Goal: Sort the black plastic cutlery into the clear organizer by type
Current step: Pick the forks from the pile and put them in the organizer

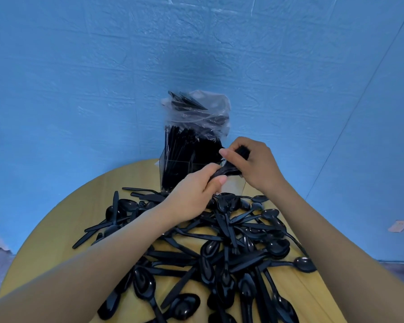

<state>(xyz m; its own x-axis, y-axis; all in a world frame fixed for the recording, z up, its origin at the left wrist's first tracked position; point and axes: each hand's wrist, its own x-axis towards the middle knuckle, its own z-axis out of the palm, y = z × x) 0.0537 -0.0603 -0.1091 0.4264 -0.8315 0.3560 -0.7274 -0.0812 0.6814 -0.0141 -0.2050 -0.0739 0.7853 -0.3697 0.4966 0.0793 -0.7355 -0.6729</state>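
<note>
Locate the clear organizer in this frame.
In the head view, the clear organizer stands at the far edge of the yellow table, centre frame, just beyond both hands, with the plastic bag of cutlery behind it.

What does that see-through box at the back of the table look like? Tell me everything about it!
The box looks like clear hard plastic, with thin walls dividing it into sections. It stands upright at the far edge of the round yellow table, against the blue wall. Its left section is packed with black cutlery standing on end; the near right section looks nearly empty. A crinkled clear bag of more black cutlery sits behind it. Both hands work just in front of its top.
</note>
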